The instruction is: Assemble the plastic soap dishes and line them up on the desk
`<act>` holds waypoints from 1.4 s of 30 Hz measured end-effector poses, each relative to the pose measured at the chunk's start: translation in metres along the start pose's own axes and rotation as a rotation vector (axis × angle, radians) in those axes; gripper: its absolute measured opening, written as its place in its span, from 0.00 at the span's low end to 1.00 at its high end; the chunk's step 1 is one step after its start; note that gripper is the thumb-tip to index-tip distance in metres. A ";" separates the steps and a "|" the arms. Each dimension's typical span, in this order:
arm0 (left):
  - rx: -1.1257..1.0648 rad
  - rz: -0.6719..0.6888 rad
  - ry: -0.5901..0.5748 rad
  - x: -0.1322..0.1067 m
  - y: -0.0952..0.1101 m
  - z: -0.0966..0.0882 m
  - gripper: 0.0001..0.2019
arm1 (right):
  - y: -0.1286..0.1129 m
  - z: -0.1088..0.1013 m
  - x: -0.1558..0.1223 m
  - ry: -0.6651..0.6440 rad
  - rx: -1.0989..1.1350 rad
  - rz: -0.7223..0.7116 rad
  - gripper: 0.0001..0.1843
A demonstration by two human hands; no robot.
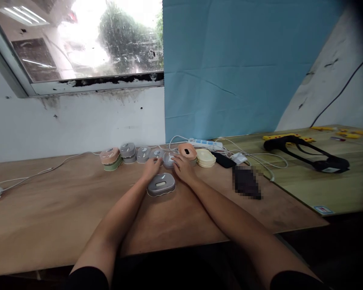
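Note:
Near the back of the table, a grey oval plastic box (168,160) stands between my hands. My right hand (184,168) has its fingers bent over the box's right side. At its left edge are the fingers of my left hand (151,168), curled and partly hidden. Another grey box (156,153) stands just behind my left fingers. A grey oval lid (161,183) with a pale slot in its middle lies in front, between my forearms. Close to my right hand are an orange slotted lid (187,150) on a box and a stack of cream oval pieces (205,158).
Left along the wall are grey boxes (128,152) and a pink-lidded green box (110,159). At right lie a power strip (205,143), white cables, a black phone-like slab (224,160), a blurred dark item (246,182) and a black strap-like frame (305,155).

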State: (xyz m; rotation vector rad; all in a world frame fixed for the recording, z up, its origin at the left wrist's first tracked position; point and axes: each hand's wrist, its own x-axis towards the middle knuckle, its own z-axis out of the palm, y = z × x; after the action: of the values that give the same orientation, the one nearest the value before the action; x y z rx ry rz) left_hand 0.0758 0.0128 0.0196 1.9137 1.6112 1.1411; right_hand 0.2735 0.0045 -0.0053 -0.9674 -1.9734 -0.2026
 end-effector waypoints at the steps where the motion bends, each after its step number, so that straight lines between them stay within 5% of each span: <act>1: 0.008 -0.004 0.035 -0.007 -0.004 -0.006 0.24 | -0.002 0.000 0.000 -0.023 -0.007 -0.019 0.17; 6: -0.029 0.103 0.133 -0.053 -0.020 -0.041 0.23 | -0.009 0.000 0.001 -0.092 -0.022 -0.038 0.15; 9: -0.003 0.146 -0.031 -0.080 -0.028 -0.056 0.26 | -0.013 -0.001 0.001 -0.055 -0.003 -0.041 0.14; 14: 0.220 0.259 -0.293 -0.098 -0.034 -0.066 0.48 | -0.039 -0.014 -0.001 0.005 0.143 -0.138 0.13; 19: 0.171 0.381 -0.351 -0.092 -0.025 -0.066 0.53 | -0.068 -0.014 -0.005 -0.300 0.269 -0.328 0.37; 23: 0.028 0.445 -0.270 -0.094 -0.020 -0.065 0.49 | -0.065 -0.007 -0.007 -0.424 0.254 -0.239 0.49; 30: -0.076 0.286 -0.073 -0.094 -0.030 -0.069 0.47 | -0.057 -0.012 -0.005 -0.404 0.340 -0.107 0.47; 42: -0.104 0.219 -0.055 -0.090 -0.031 -0.067 0.44 | -0.054 -0.007 -0.009 -0.312 0.311 -0.123 0.52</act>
State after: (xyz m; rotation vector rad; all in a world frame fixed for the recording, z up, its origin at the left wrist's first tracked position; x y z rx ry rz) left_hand 0.0039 -0.0776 0.0068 2.0724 1.3121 1.2199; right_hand 0.2428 -0.0401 0.0039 -0.7072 -2.2665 0.1953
